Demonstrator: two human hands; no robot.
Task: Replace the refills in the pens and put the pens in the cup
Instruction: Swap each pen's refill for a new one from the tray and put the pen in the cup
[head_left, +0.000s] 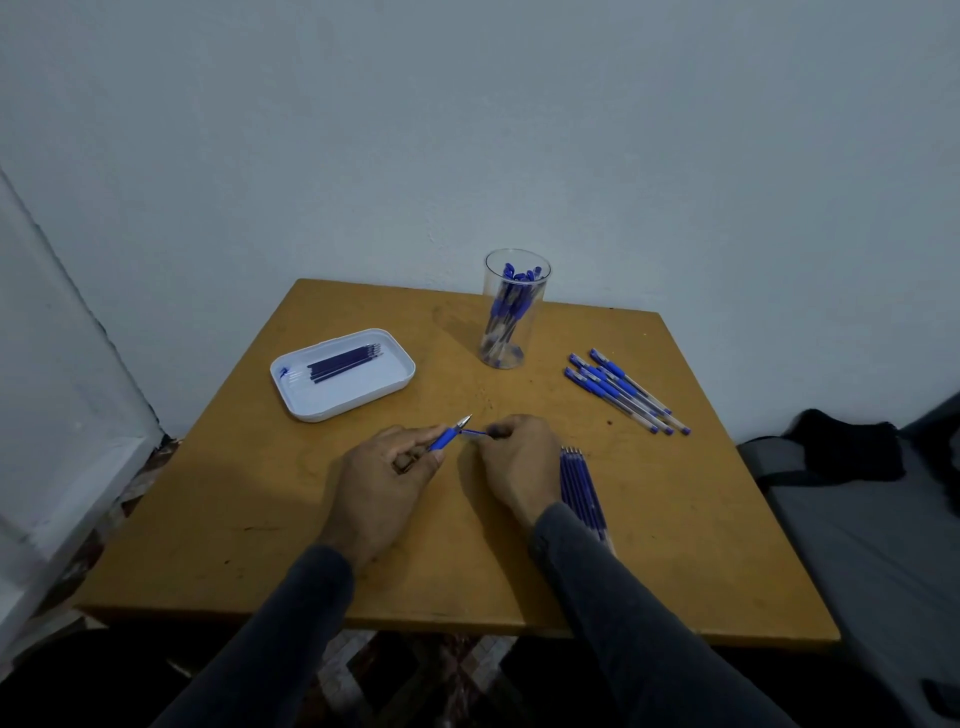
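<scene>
White tray (385, 383) sitting far left on the wooden table (260, 493), dark refills (345, 364) lying inside it. Left hand (382, 480) curling its fingers around a blue pen (448, 435), metal tip pointing up and away. Right hand (514, 462) pinching something thin and blue at the pen's grip section; can't tell exactly what. Clear cup (511, 309) standing behind the hands, holding several capped pens. A row of blue refills (582, 486) lying just beside the right wrist. Loose capped pens (626, 389) lying far right.
</scene>
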